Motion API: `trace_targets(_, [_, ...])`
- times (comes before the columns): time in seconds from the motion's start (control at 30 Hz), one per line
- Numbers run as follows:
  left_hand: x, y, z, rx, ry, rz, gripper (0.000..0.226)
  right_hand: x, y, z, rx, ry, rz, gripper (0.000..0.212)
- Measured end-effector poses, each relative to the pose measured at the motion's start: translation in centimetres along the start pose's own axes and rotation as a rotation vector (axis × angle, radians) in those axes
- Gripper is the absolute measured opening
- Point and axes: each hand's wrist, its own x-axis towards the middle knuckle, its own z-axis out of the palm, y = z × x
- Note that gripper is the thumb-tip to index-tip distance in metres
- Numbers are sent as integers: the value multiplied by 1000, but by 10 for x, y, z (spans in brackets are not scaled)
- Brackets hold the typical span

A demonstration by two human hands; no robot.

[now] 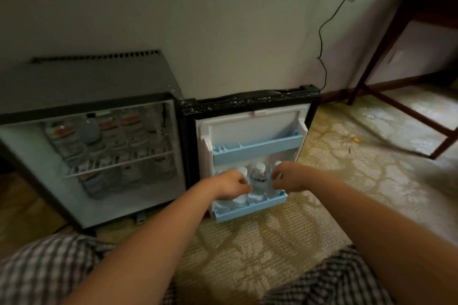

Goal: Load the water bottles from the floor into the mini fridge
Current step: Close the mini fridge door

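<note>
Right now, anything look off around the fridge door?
Minor only. White specks fleck the top edge of the door, like grime or chipped finish. A yellow scrap lies on the carpet to the right. Bottles stand upright in the lower shelf, the left hand and right hand each gripping one.

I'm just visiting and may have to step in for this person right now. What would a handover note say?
Left hand: fingers curled on the left bottle in the lower door shelf.
Right hand: curled on the right bottle.
Middle bottle stands between them.
Done: mini fridge racks hold stored bottles.
To do: upper door shelf shows no bottles; no floor bottles in view.
</note>
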Motion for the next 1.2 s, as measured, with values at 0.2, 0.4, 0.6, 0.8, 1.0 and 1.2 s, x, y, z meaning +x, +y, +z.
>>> trace_targets(0.2, [-68, 21, -42, 93, 51, 42, 42, -40, -29, -35, 70, 58, -70, 34])
trace_targets(0.4, [-118, 27, -76, 214, 114, 53, 42, -69, -58, -70, 100, 112, -124, 36])
trace_targets(0.6, [-143, 25, -94, 214, 239, 40, 39, -79, -79, -86, 112, 96, -183, 39])
trace_targets(0.8, [-147, 32, -106, 254, 322, 26, 35, -75, -80, -103, 161, 119, -240, 34])
trace_targets(1.0, [-110, 23, -116, 244, 340, 25, 34, -36, -65, -108, 192, 253, -254, 28])
trace_targets(1.2, [-49, 14, -146, 261, 436, 54, 31, 38, -60, -117, 195, 457, -209, 28])
